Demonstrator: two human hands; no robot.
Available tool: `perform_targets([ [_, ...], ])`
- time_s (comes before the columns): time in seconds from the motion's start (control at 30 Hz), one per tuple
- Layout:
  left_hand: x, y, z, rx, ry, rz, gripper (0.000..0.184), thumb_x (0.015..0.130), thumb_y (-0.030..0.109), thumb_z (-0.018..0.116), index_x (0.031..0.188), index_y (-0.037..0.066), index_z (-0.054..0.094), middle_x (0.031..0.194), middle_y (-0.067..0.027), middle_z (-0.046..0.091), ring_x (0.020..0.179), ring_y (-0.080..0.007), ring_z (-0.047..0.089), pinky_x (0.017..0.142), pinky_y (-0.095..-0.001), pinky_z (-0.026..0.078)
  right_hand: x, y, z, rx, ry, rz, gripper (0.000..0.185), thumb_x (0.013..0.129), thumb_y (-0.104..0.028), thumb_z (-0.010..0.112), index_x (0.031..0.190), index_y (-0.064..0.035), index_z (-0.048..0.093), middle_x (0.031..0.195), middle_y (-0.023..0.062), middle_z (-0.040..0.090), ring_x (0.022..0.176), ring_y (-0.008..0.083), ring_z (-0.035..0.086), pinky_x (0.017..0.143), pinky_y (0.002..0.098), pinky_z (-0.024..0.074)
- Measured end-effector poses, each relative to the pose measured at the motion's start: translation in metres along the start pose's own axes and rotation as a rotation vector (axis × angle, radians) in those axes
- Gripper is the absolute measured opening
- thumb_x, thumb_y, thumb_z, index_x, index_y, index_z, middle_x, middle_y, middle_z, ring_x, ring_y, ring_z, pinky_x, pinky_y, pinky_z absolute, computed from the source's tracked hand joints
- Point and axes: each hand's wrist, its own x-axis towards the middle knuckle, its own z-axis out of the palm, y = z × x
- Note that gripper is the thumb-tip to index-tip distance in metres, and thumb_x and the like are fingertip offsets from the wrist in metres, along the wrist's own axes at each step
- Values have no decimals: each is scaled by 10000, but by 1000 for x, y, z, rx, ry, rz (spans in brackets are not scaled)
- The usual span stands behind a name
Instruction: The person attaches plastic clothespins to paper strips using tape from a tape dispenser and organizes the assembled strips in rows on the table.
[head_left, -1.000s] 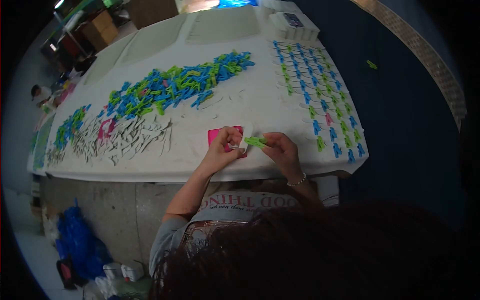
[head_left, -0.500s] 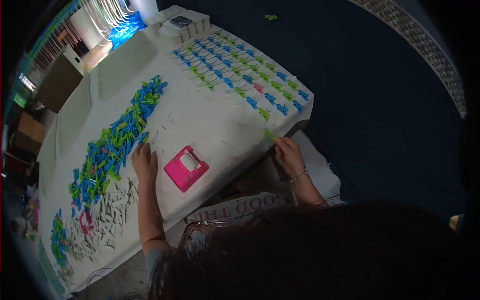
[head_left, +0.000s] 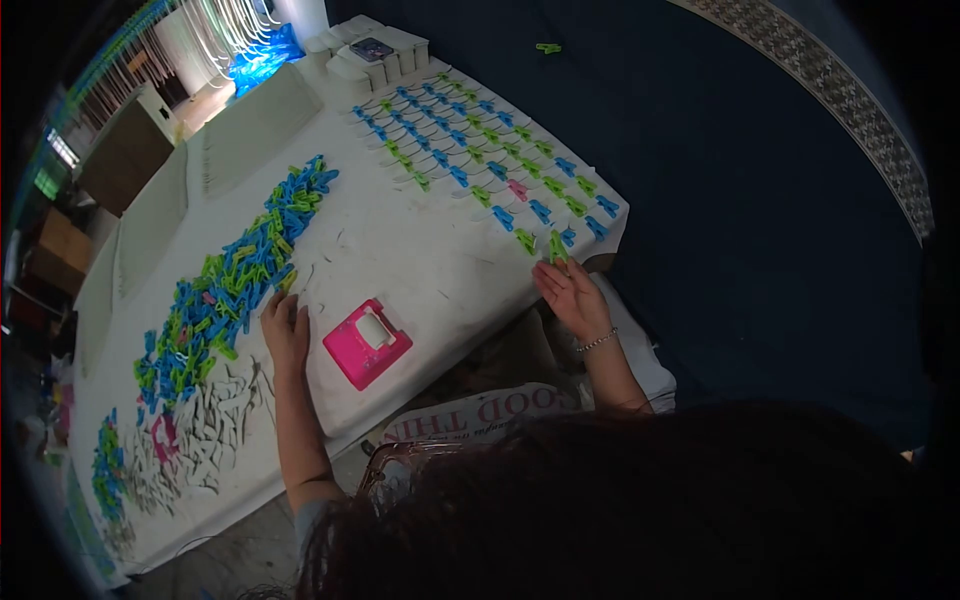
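A long pile of blue and green clothespins (head_left: 235, 265) lies on the white-covered table. My left hand (head_left: 287, 335) rests beside its right edge, fingers slightly apart, with the fingertips close to a yellow-green clothespin (head_left: 288, 280). At the table's right edge, a green clothespin (head_left: 557, 246) stands at the fingertips of my right hand (head_left: 574, 298), which seem to pinch it, palm turned up. Just beyond are rows of laid-out clothespins (head_left: 460, 137), blue and green with one pink, many with pale cords. The held clothespin partly covers a blue one.
A pink tape dispenser (head_left: 360, 355) sits between my hands. Loose pale strips (head_left: 225, 425) lie at the lower left, near a pink ring-shaped item (head_left: 164, 437). White stacks with a phone-like item (head_left: 372, 49) stand at the far end. One green clothespin (head_left: 548, 48) lies on the dark surface.
My right hand has moved up and right with the green clothespin, turning its palm upward. The left hand has shifted slightly and stays by the pile.
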Motion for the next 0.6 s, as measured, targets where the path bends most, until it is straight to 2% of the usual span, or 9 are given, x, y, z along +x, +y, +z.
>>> perform_targets([
  [0.07, 1, 2, -1, 6, -3, -5, 272, 805, 126, 674, 1058, 28, 654, 1251, -195, 561, 1126, -364, 509, 947, -415, 425, 7, 4, -1, 23, -34, 10, 185, 969, -207, 560, 1089, -67, 555, 1201, 209, 577, 1145, 324, 556, 998, 416, 460],
  [0.3, 2, 2, -1, -49, 8, -37, 260, 799, 118, 684, 1042, 29, 658, 1235, -190, 565, 1110, -357, 513, 929, -405, 436, 15, 9, -1, 7, -44, -33, 171, 972, -203, 554, 1080, -70, 560, 1195, 200, 584, 1133, 319, 565, 1002, 422, 461],
  [0.6, 1, 3, 0, -99, 24, -60, 246, 792, 98, 691, 1025, 27, 657, 1218, -185, 568, 1098, -354, 520, 924, -399, 441, 15, 6, 1, 9, -58, -11, 211, 976, -197, 541, 1086, -18, 561, 1216, 216, 573, 1167, 337, 546, 1030, 442, 438],
])
